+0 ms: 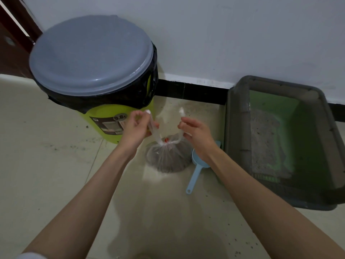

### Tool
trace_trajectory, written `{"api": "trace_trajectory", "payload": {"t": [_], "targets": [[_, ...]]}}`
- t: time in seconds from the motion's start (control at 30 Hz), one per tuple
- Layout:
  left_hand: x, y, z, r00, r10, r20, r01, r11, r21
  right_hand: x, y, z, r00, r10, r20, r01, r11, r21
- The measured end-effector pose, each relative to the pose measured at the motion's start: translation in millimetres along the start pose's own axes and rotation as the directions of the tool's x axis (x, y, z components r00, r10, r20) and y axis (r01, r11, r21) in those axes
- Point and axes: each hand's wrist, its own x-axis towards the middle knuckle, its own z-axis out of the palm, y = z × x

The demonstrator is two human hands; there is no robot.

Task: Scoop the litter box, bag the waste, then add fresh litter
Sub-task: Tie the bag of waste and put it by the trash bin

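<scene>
A clear plastic bag (169, 158) full of dark waste sits on the tiled floor in the middle of the view. Its two twisted handle ends rise from a knot at its neck. My left hand (137, 128) pinches the left end and my right hand (196, 132) pinches the right end, pulled apart above the bag. A light blue scoop (196, 171) lies on the floor just right of the bag, partly under my right wrist. The grey litter box (237, 139) with a green inside stands at the right, holding a patch of grey litter (265, 141).
A lime green bin (104, 126) with a black liner and a grey lid (91, 55) stands at the left against the white wall. A black skirting strip runs along the wall. Litter crumbs are scattered over the floor tiles. A dark door edge shows at the far left.
</scene>
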Motion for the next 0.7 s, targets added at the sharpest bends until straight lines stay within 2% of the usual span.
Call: {"api": "trace_trajectory", "payload": {"t": [0.07, 0.17, 0.2, 0.27, 0.3, 0.37, 0.47, 0.53, 0.63, 0.7], "targets": [[3, -8, -3, 0.997, -0.082, 0.012, 0.083, 0.995, -0.059, -1, 11, 1, 0.998, -0.053, -0.036, 0.052, 0.998, -0.028], [4, -16, -6, 0.987, -0.162, 0.024, 0.164, 0.978, -0.129, -10, 31, 8, 0.994, -0.104, -0.044, 0.091, 0.97, -0.226], [4, -16, -6, 0.984, -0.177, 0.026, 0.179, 0.97, -0.163, -11, 38, 12, 0.989, -0.142, -0.043, 0.119, 0.932, -0.341], [4, -13, -5, 0.983, -0.18, 0.034, 0.183, 0.962, -0.203, -14, 47, 19, 0.972, -0.231, 0.033, 0.208, 0.792, -0.575], [4, -10, -5, 0.985, -0.167, 0.039, 0.171, 0.966, -0.193, -14, 49, 22, 0.964, -0.255, 0.081, 0.247, 0.732, -0.635], [3, -4, -6, 0.991, -0.117, 0.058, 0.123, 0.986, -0.115, -11, 44, 25, 0.963, -0.26, 0.075, 0.245, 0.721, -0.648], [-1, 7, -6, 0.995, -0.017, 0.096, 0.014, 0.999, 0.033, -2, 31, 30, 0.98, -0.199, -0.018, 0.161, 0.84, -0.519], [-4, 11, -5, 0.992, 0.062, 0.11, -0.076, 0.989, 0.124, 6, 28, 34, 0.986, -0.165, 0.031, 0.15, 0.779, -0.609], [-5, 18, -3, 0.965, 0.218, 0.145, -0.253, 0.923, 0.289, 11, 23, 38, 0.983, -0.011, 0.182, 0.144, 0.661, -0.737], [-4, 23, -2, 0.945, 0.277, 0.173, -0.32, 0.889, 0.327, 11, 19, 39, 0.95, 0.076, 0.304, 0.213, 0.556, -0.803]]}}
